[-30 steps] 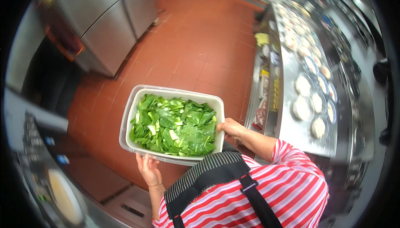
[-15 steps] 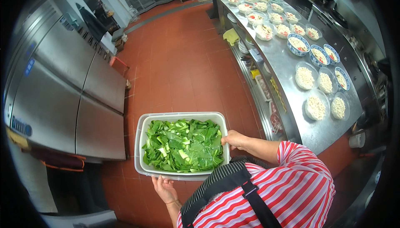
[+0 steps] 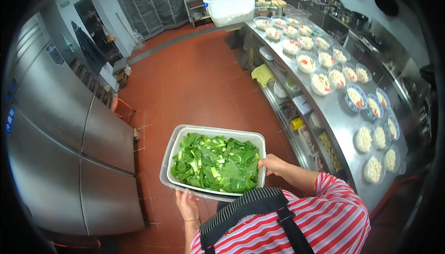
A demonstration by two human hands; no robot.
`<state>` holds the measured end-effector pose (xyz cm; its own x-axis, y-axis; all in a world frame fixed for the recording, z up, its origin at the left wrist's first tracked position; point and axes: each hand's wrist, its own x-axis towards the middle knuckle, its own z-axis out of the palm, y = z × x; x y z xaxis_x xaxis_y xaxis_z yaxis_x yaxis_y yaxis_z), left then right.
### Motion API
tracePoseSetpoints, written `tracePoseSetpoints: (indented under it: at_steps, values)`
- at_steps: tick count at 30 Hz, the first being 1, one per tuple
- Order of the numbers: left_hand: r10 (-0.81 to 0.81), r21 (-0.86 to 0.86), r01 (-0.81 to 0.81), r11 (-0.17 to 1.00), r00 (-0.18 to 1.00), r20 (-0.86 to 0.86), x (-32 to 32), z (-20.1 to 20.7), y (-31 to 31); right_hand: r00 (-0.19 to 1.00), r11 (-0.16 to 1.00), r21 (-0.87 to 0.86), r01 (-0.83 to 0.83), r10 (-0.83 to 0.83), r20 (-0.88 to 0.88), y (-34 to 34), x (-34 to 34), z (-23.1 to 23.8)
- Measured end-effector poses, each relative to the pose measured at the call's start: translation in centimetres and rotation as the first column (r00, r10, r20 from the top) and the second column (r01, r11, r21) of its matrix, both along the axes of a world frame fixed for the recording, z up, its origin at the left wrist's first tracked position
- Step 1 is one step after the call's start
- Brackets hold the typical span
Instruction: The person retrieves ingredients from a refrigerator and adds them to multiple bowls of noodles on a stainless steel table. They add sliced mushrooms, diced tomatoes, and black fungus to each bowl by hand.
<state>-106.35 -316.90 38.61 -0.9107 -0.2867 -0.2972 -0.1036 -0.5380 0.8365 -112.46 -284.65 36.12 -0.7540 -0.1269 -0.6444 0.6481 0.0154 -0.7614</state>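
Head view: a pale inner tub (image 3: 262, 145), nested in a translucent outer tub (image 3: 166, 166), is carried in both hands above the red tiled floor (image 3: 194, 87), apart from the steel table (image 3: 331, 110) on the right. Chopped leafy greens (image 3: 215, 163) cover the inner tub's floor from edge to edge, with paler stem pieces among the leaves. The right hand (image 3: 273, 165) is closed on the inner tub's right edge, toward its near right corner, fingers bent against the rim; their far ends are partly hidden. The left hand (image 3: 187, 204) holds the outer tub at its near edge, close to the near left corner, fingers partly bent and slightly spread; how far they reach beneath cannot be told. On the table, clear bowls (image 3: 307, 63) of pale food run along the length, blue-patterned bowls (image 3: 356, 97) stand toward the right edge, and a large white bin (image 3: 230, 8) appears at the far left corner.
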Motion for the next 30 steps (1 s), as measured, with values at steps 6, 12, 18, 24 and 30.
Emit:
tracePoseSetpoints:
  at_steps: [6,12,18,24,30]
  values:
    - [-0.223,-0.004,0.223,0.975,0.975,0.001,-24.4,4.5,-2.1,0.97,0.967,-0.081,0.241,-0.242,-0.004,-2.2,-16.1,4.3]
    - [-0.377,-0.034,0.376,0.926,0.926,-0.018,-48.4,3.9,1.0,0.916,0.916,0.067,0.395,-0.398,0.051,-0.1,-34.8,3.2]
    - [-0.388,-0.091,0.391,0.916,0.92,0.042,-70.8,7.7,6.1,0.887,0.878,-0.126,0.461,-0.455,0.079,4.7,-57.5,4.1]
    - [-0.335,-0.071,0.331,0.941,0.941,-0.046,-91.3,10.6,9.3,0.902,0.902,-0.037,0.43,-0.432,-0.031,8.2,-79.1,7.9]
    - [-0.384,-0.029,0.383,0.923,0.917,-0.104,-111.7,10.6,11.3,0.9,0.899,0.045,0.435,-0.433,-0.048,9.9,-97.8,8.3]
